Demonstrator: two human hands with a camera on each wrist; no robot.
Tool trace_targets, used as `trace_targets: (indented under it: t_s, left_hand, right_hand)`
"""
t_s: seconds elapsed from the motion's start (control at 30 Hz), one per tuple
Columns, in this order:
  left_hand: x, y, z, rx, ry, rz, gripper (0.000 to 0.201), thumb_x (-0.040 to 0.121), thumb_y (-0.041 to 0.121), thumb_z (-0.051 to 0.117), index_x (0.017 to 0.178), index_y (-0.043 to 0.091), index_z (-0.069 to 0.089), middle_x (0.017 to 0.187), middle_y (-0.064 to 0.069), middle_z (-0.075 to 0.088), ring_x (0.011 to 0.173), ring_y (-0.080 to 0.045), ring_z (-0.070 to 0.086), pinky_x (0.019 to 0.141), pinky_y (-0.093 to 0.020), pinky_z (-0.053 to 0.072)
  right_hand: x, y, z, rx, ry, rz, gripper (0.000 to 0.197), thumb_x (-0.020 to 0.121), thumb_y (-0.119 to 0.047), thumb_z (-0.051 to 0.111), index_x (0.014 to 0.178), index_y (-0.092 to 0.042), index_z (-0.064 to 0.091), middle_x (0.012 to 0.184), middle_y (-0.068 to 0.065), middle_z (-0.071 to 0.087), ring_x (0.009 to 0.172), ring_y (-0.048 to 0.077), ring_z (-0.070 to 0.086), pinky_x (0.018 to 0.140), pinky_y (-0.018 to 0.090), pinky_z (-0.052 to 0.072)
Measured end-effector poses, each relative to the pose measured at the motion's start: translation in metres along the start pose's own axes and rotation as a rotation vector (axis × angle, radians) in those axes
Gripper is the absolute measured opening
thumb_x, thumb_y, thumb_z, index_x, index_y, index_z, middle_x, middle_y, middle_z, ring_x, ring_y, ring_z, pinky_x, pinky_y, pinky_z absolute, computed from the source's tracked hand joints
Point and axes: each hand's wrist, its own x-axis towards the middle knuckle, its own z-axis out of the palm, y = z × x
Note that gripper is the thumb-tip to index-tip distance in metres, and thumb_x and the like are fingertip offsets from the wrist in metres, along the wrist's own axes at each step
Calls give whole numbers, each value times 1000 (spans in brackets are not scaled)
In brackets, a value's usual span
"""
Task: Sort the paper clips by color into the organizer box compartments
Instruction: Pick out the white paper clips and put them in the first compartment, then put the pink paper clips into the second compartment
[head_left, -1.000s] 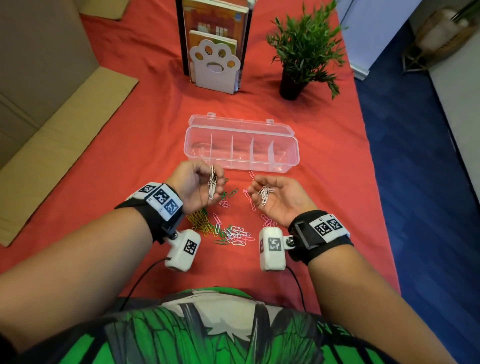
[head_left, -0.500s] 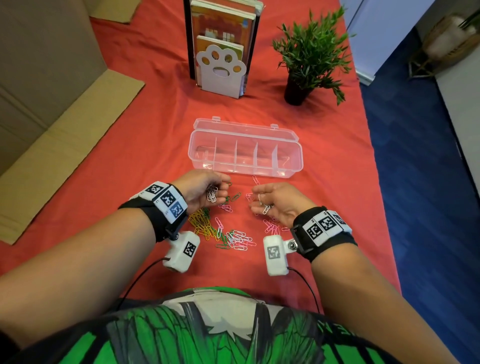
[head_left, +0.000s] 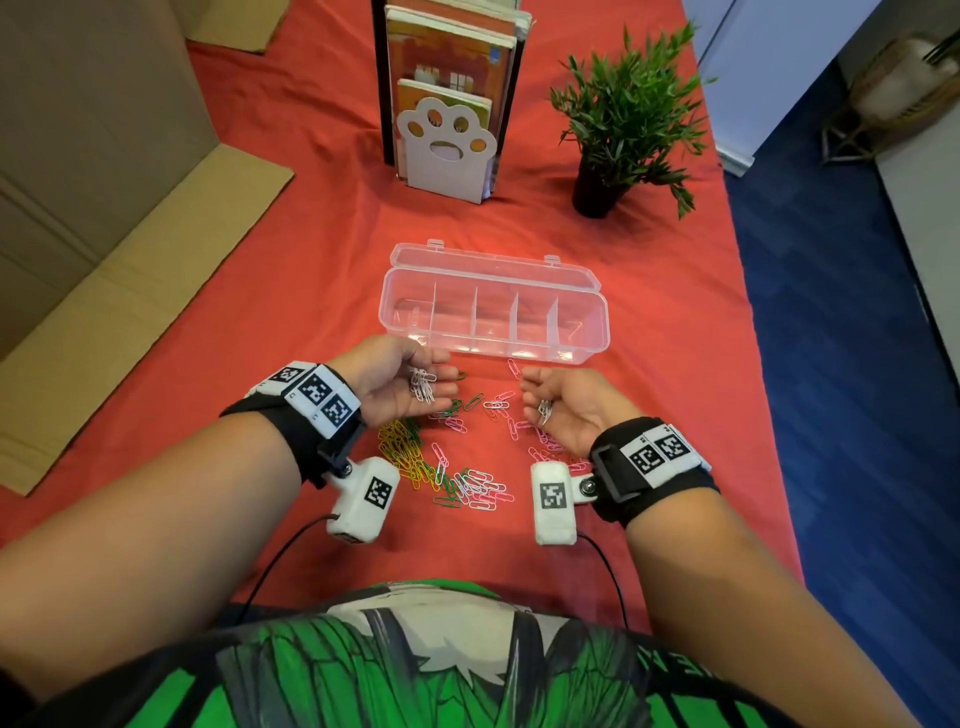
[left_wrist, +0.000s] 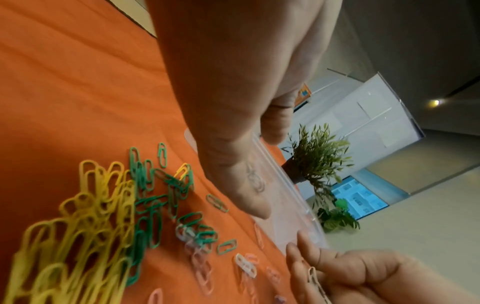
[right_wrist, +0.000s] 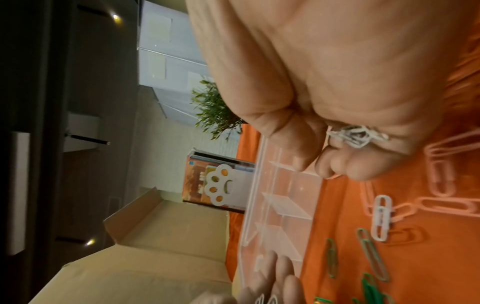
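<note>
A clear organizer box (head_left: 582, 340) with several compartments lies open on the red cloth, nothing visible inside. Just in front of it my left hand (head_left: 436, 379) is turned palm inward and cups a bunch of white paper clips (head_left: 422, 385) in curled fingers. My right hand (head_left: 535, 400), palm up, curls its fingers round a few white paper clips (right_wrist: 355, 135). Between and below the hands lie loose clips: a yellow heap (head_left: 400, 449), green ones (head_left: 460, 408), pink ones (head_left: 543, 447) and a white and pink cluster (head_left: 480, 488).
A paw-shaped bookend with books (head_left: 447, 140) and a potted plant (head_left: 618, 124) stand behind the box. Flattened cardboard (head_left: 130, 270) covers the table's left side. The table's right edge drops to blue floor (head_left: 857, 364).
My left hand has come down from holding its white clips dangling to cupping them low over the cloth. My right hand's fingers have curled in over its clips.
</note>
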Motion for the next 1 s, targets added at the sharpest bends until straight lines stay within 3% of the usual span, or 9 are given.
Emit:
trace_targets:
  t_s: [0.13,0.37,0.5,0.57,0.63,0.7,0.8,0.93,1.0]
  left_hand:
    - [-8,31,-2,-58,-15,115,25,90,8,35,102,6,57,97,-9,63,84,-21,59,65,-27,56]
    - [-11,79,-5,-47,132,263,6,84,9,45,82,11,50,73,-4,45,62,-17,45,65,-31,49]
    - [-9,78,-2,18,220,312,11,88,8,42,96,11,49,81,-2,39,68,-15,39,58,-25,43]
    - [-9,76,-1,21,267,374,13,87,5,42,86,13,53,76,-1,42,65,-12,37,50,-20,40]
    - [-6,73,-7,43,340,428,19,87,4,42,79,18,53,72,3,45,63,-10,40,54,-20,36]
    - [-3,67,-16,87,417,479,24,87,3,40,94,19,56,76,4,48,66,-9,43,59,-22,34]
    - [0,51,-33,168,474,519,27,89,1,39,109,16,49,78,3,49,62,-8,43,54,-20,36]
    - [1,15,-48,350,507,502,16,89,2,47,93,15,55,69,1,51,58,-11,47,54,-23,41]
    - [2,-5,-50,475,466,513,22,87,3,53,77,22,57,66,2,54,58,-12,49,59,-26,43]
  right_hand:
    - [-2,-18,19,-18,-41,-136,38,84,23,26,87,0,56,93,16,54,79,21,60,59,21,57]
    - [2,-41,50,-87,-46,-252,30,88,19,31,86,1,55,102,21,52,84,27,64,67,24,60]
    - [7,-46,73,-180,-32,-294,33,87,21,29,97,5,55,109,21,50,94,31,61,87,34,55]
    - [12,-47,89,-233,-20,-338,37,84,23,27,89,3,57,108,21,50,87,29,62,81,34,57]
    - [21,-48,106,-278,-1,-377,41,81,24,26,80,-3,57,107,21,51,84,27,61,68,25,57]
    - [29,-52,121,-340,-2,-407,40,82,21,29,95,1,61,99,16,56,83,24,59,66,26,53]
    - [33,-61,131,-458,-87,-425,40,87,10,39,124,2,54,87,2,56,78,17,54,81,37,49]
    - [22,-64,122,-578,23,-517,39,85,11,39,119,5,57,99,10,55,95,28,61,85,43,50]
    - [9,-58,110,-561,45,-521,37,86,13,36,115,3,57,94,10,58,76,16,64,72,36,50]
